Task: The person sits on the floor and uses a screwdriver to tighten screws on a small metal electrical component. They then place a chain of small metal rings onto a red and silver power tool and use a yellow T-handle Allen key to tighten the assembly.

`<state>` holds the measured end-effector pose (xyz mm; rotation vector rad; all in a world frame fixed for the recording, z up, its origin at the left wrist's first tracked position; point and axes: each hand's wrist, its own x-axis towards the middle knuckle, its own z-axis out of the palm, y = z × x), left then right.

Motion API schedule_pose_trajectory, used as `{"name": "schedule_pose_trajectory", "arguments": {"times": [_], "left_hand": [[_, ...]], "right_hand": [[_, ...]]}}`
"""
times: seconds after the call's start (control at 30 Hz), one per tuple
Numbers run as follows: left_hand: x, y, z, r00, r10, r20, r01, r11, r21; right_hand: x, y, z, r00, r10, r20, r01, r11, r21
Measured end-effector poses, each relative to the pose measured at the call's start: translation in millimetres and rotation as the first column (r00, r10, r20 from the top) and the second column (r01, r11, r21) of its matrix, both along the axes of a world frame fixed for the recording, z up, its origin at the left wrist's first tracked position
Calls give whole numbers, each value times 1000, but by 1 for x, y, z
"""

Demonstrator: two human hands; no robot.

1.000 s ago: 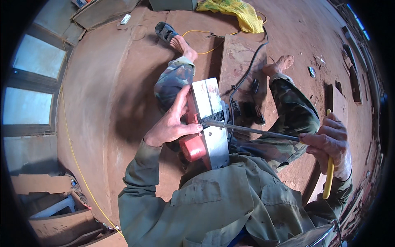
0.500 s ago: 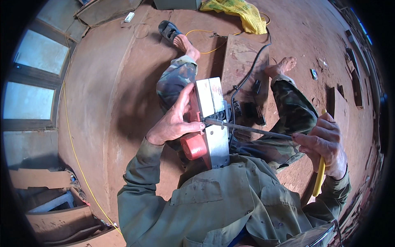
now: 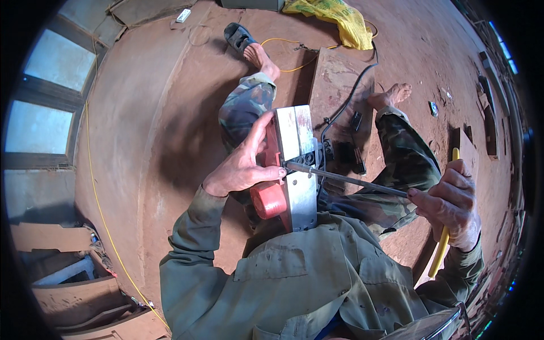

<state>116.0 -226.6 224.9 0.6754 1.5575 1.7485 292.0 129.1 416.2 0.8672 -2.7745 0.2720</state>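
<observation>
An electric hand planer (image 3: 300,190) with a red body and a pale metal sole rests upright against my lap, its sole turned to the right. My left hand (image 3: 241,167) grips it from the left, thumb by the cutter opening and fingers along the red side. In my right hand (image 3: 453,204) is a T-handle wrench (image 3: 362,182) with a long steel shaft and a yellow crossbar. Those fingers wrap round the crossbar, with the thumb along the shaft. The wrench tip meets the planer at the cutter slot; the exact fastener is too small to make out.
A wooden board (image 3: 334,73) lies between my feet, with a black cable (image 3: 357,85) and small dark items on it. Farther off are a yellow sack (image 3: 340,20) and a grey box (image 3: 252,4). Wooden pieces (image 3: 73,294) stand at the lower left; a yellow cord (image 3: 96,192) runs along the left.
The view has shifted slightly. My right hand has moved a little right and down, and the yellow crossbar slants a bit more. The left hand keeps its hold on the planer.
</observation>
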Motion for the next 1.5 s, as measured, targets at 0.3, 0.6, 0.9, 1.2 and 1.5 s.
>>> {"name": "schedule_pose_trajectory", "arguments": {"times": [0.3, 0.6, 0.9, 1.2, 1.5], "left_hand": [[-1, -3, -4, 1000, -5, -18, 5, 1000, 16], [1, -3, -1, 1000, 9, -17, -9, 1000, 27], [1, -3, -2, 1000, 8, -25, -7, 1000, 9], [2, -2, 0, 999, 11, -47, -11, 1000, 6], [-1, 7, 2, 1000, -13, 5, 13, 999, -52]], "right_hand": [[-3, -2, 2, 1000, 23, 5, -23, 1000, -5], [-1, 0, -4, 1000, 14, -4, -14, 1000, -23], [-8, -29, 35, 975, 204, -92, -163, 928, 335], [-47, -42, 55, 962, 273, 19, -268, 929, 256], [-26, -40, 33, 988, -52, 145, 49, 999, 18]]}}
